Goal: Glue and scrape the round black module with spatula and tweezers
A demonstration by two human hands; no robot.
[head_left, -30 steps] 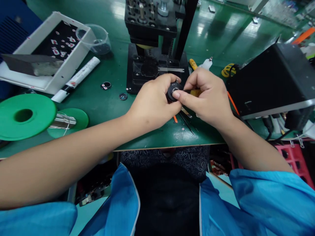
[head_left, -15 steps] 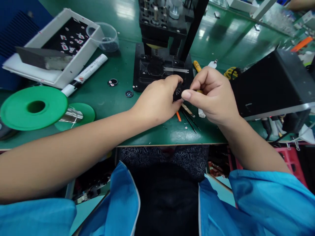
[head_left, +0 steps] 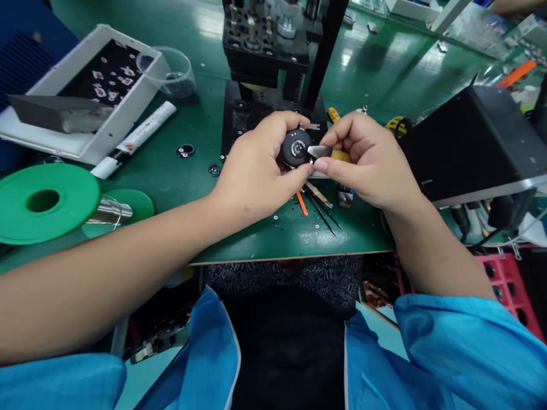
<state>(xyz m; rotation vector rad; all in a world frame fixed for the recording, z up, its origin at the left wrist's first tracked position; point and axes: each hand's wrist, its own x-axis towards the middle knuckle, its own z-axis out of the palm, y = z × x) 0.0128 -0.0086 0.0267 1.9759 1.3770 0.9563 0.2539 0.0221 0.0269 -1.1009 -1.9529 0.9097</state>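
Your left hand clamps round black part above table, face up toward you; right hand grips blade, tip at part's edge.

In my left hand I hold a small round black part with a silvery ring at its centre, its face tilted toward me above the desk, while my right hand sets what looks like a metal blade against its edge.
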